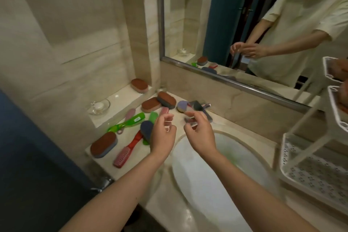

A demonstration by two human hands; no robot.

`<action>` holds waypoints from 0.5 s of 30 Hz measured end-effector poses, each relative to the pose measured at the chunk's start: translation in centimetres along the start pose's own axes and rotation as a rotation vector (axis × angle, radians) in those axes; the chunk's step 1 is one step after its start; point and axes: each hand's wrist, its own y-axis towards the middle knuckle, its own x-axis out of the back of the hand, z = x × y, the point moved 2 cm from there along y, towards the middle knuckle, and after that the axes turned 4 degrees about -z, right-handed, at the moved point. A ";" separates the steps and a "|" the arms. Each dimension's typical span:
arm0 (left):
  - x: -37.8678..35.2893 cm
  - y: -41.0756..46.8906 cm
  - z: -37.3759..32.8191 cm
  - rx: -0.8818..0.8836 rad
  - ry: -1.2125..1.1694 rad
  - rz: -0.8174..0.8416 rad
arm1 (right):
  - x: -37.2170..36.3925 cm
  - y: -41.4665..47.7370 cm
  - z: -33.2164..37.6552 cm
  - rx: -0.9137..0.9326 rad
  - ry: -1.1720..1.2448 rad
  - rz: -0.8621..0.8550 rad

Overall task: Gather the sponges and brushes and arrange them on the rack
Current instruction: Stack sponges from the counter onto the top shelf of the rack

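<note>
From the head view, your left hand (162, 133) and right hand (199, 133) hover side by side above the back rim of the sink (235, 149), wrists up and fingers loosely curled; blur hides the fingertips, so I cannot tell whether either hand pinches anything. The sponges and brushes lie scattered on the counter (131, 137) to your left. A brown-topped sponge (103, 144) sits nearest the front edge; a red brush (127, 151) lies just beside it; a blue sponge (146, 128) rests close to your left hand. Behind these, a green brush (127, 122) crosses a pink brush (129, 117); two more brown sponges (151, 104) touch each other by the wall; a purple sponge (181, 106) sits next to the faucet (199, 107), just beyond your right hand. One more brown sponge (139, 85) stands on the raised ledge, well apart from a glass dish (98, 107) on that same ledge. The white tiered rack (310, 171) stands at your right beside the sink; its lowest tray shows bare perforated floor, and its upper tiers hold brownish things cut off by the frame edge.
</note>
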 end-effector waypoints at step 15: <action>14.4 6.2 11.5 0.105 0.237 -0.106 | -19.3 -0.7 2.2 0.013 -0.057 0.329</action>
